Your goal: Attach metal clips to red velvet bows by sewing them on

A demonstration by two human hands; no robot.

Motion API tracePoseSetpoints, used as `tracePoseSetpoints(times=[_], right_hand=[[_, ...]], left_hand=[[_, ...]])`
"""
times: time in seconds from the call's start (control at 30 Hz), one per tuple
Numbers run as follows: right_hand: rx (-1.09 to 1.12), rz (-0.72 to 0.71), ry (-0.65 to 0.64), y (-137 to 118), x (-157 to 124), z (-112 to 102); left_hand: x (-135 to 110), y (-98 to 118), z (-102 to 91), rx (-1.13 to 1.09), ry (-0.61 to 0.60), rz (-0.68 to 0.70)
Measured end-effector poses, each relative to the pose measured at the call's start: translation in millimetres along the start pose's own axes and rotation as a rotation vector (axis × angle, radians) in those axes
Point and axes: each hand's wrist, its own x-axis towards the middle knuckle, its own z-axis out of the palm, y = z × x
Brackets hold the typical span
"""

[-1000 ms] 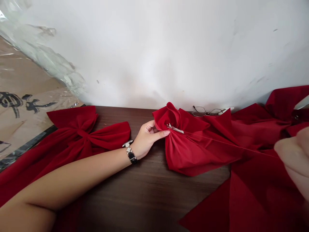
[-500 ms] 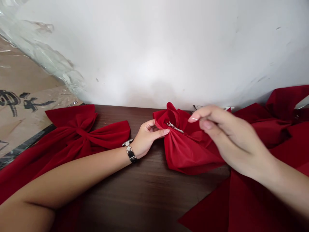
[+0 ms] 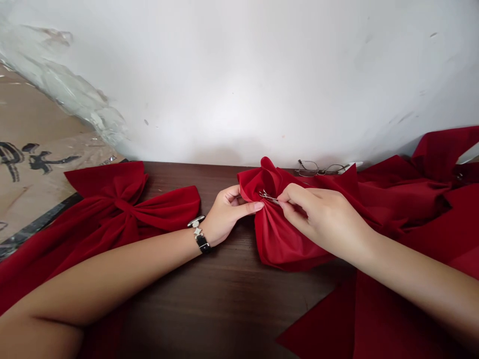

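Observation:
A gathered red cloth bow (image 3: 277, 239) lies on the dark wooden table (image 3: 224, 299), pinched at its middle by a metal clip (image 3: 268, 197). My left hand (image 3: 228, 213), with a watch at the wrist, pinches the gathered folds beside the clip. My right hand (image 3: 318, 217) has its fingers closed in a pinch right at the clip; a needle seen earlier is hidden in them now. More red cloth (image 3: 404, 209) runs off to the right under my right arm.
A finished red bow (image 3: 123, 207) lies at the left of the table. A pair of glasses (image 3: 318, 169) rests against the white wall (image 3: 262, 80). Cardboard wrapped in plastic (image 3: 33, 159) leans at the far left.
My right hand, first far right drawing a thread taut, came back with a needle and now pinches at the clip. My left hand has stayed on the folds.

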Motion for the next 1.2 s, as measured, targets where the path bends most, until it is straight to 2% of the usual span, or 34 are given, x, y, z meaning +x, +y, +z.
tracePoseSetpoints(times=[0.33, 1.2], right_hand=[[-0.038, -0.098, 0.032, -1.6, -0.9, -2.1], [-0.044, -0.098, 0.007, -5.2, -2.2, 1.5]], left_hand=[[-1.4, 0.6, -0.1, -0.006, -0.025, 0.019], [-2.5, 2.1, 1.1, 0.032, -0.043, 0.069]])
